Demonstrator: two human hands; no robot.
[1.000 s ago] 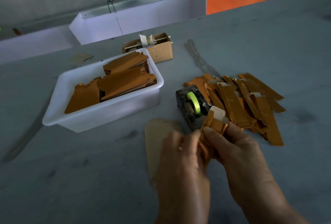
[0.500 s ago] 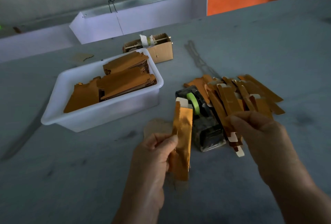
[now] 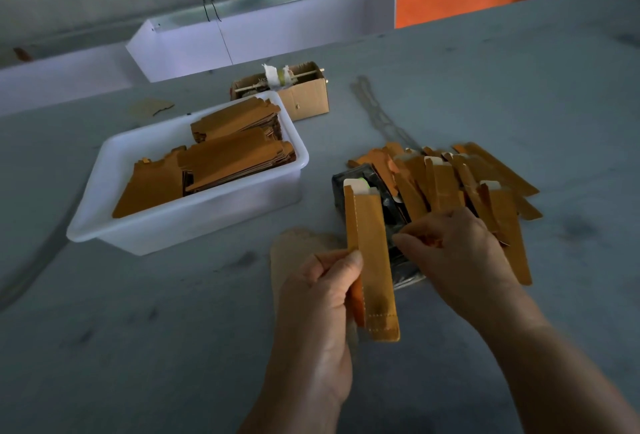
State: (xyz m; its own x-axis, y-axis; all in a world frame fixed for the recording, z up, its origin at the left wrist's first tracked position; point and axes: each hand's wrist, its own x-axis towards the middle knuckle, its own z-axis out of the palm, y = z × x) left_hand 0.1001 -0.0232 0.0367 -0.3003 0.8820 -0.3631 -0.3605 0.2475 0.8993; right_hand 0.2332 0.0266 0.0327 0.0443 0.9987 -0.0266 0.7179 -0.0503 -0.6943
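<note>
My left hand (image 3: 318,302) pinches a long, flat golden carton sleeve (image 3: 369,253) near its lower half and holds it upright, white flap at the top. My right hand (image 3: 457,253) hovers over a dark tape dispenser (image 3: 403,272) with its fingers curled and the fingertips pointing left toward the sleeve. Whether they pinch tape is hidden. Behind and to the right of the dispenser lies a loose pile of similar golden sleeves (image 3: 446,180).
A white plastic tub (image 3: 194,222) at the left holds stacks of flat golden carton blanks (image 3: 221,163). Behind it stands a small cardboard box (image 3: 308,97) with a spool on a rod. A white trough (image 3: 249,38) lines the table's far edge. A tan cardboard scrap (image 3: 294,246) lies under my left hand.
My hands parted. The left kept one sleeve and raised it upright. The right laid its piece on the pile, then came back left over the dispenser.
</note>
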